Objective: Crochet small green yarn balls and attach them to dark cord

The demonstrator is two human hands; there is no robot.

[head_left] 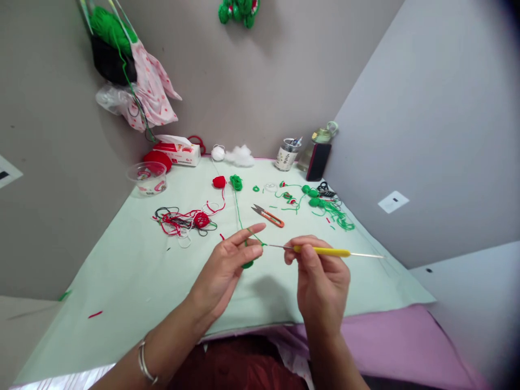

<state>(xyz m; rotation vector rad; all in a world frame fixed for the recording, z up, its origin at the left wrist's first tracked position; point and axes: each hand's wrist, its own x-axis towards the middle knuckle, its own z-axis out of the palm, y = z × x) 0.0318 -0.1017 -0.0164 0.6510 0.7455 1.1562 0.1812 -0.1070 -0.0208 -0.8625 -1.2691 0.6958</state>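
Note:
My left hand [227,265] pinches a small green crochet piece [247,265], mostly hidden behind the fingers. Green yarn [238,208] loops over its raised index finger and runs back to a small green yarn bundle [235,182]. In my right hand [323,276] is a crochet hook [325,251] with a yellow handle and metal ends. The hook's left tip meets the green yarn just beside my left fingertips. Orange-handled thread snips [268,215] lie on the table beyond my hands.
A tangle of red, black and white yarn [182,222] lies left. Green crocheted balls [314,201] with loose strands lie right. Along the back stand a plastic tub [148,181], a tissue box [181,151], a pen cup [285,156] and a phone [319,162].

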